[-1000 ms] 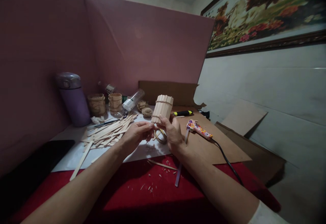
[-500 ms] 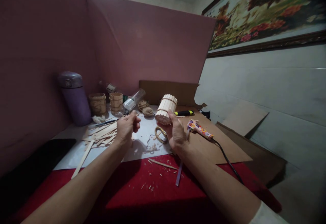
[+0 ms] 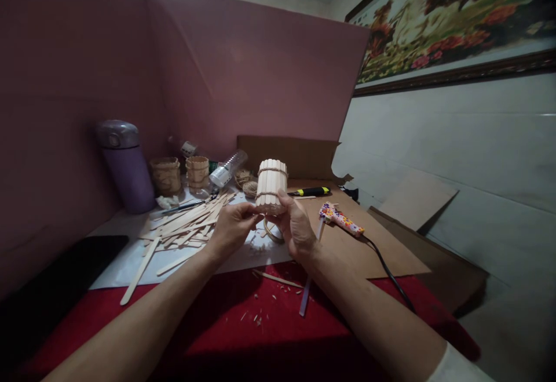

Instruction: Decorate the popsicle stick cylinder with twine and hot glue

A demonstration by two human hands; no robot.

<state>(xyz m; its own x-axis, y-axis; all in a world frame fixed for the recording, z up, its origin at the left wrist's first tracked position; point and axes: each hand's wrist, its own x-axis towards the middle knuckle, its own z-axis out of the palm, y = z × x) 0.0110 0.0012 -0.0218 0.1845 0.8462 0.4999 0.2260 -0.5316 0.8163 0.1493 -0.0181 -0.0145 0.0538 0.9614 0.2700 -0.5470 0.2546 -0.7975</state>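
Note:
A small cup clad in pale craft sticks (image 3: 271,184), with twine bands near both ends, is raised over the table, its clear plastic end toward me. My right hand (image 3: 297,225) is closed around its lower part, thumb against the side. My left hand (image 3: 234,224) is pinched close by the lower left rim of the cup; whatever lies between its fingertips is too small to make out. Under the hands a gold-coloured ring (image 3: 273,232) is partly covered by the right hand.
Left, loose craft sticks (image 3: 186,222) lie piled near a purple flask (image 3: 128,167) and two twine-trimmed cups (image 3: 197,173). A clear bottle (image 3: 228,168) and twine balls (image 3: 249,189) sit behind. Right are a utility knife (image 3: 315,191) and a corded, patterned glue gun (image 3: 341,219) on cardboard (image 3: 377,254).
My left hand has moved right, up to the cup's lower rim. The cup has shifted slightly left and become more upright in my right hand.

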